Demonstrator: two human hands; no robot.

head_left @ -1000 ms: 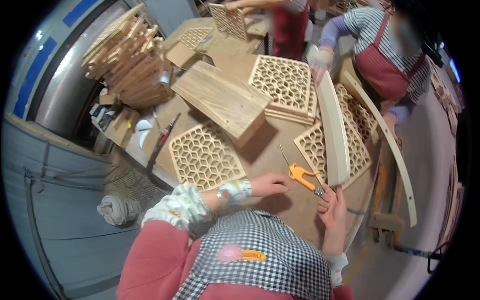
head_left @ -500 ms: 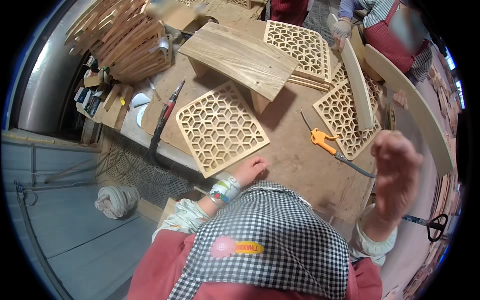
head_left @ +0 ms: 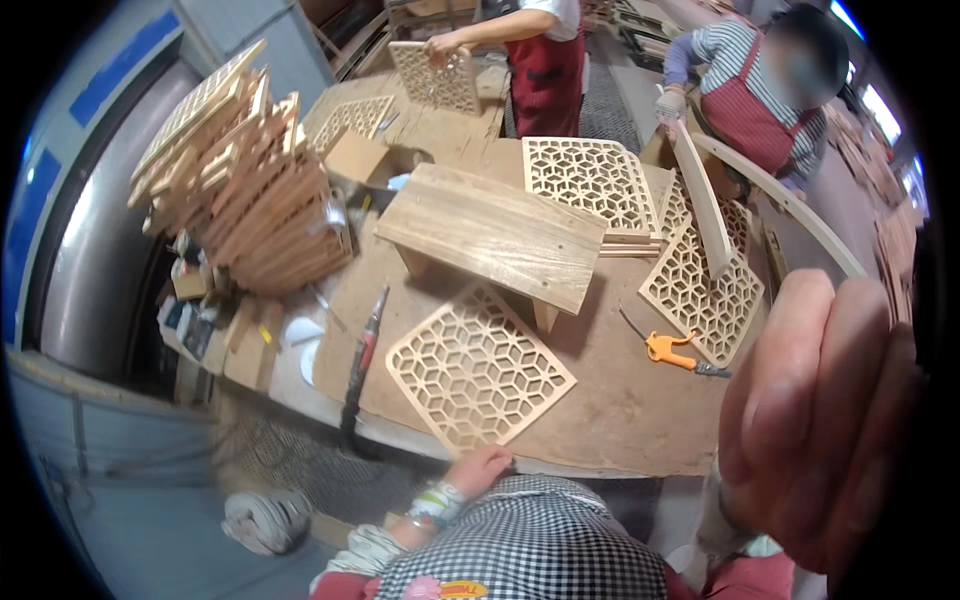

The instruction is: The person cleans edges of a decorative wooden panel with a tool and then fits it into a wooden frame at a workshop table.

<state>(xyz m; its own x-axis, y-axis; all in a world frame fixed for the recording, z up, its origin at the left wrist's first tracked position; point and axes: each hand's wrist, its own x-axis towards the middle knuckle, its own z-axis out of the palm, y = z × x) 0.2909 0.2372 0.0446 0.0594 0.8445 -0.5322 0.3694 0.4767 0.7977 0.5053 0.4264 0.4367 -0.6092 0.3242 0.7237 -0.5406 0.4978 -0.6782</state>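
My left hand (head_left: pixel 482 468) rests at the near edge of the workbench, its fingers loosely curled. It lies beside the near corner of a square wooden lattice panel (head_left: pixel 478 365), and I see nothing in it. Raised close to the view on the right, my right hand (head_left: pixel 815 400) has its fingers bent and pressed together, with no held thing showing. An orange air blow gun (head_left: pixel 672 350) lies on the bench beyond that hand. Left of the panel is a red and black pen-shaped tool (head_left: pixel 366 350). Behind the panel stands a low wooden bench-like stand (head_left: pixel 495 235).
More lattice panels (head_left: pixel 588 185) lie at the back and right, with curved wooden slats (head_left: pixel 702 200) over some. Stacked wooden parts (head_left: pixel 250 190) rise at the left. One co-worker (head_left: pixel 765 100) is at the right; another person's hand (head_left: pixel 445 45) holds a panel at the back.
The view has tipped up, showing more of the far side. My right hand has come much nearer the view and looms larger. My left hand stays near the panel's near corner.
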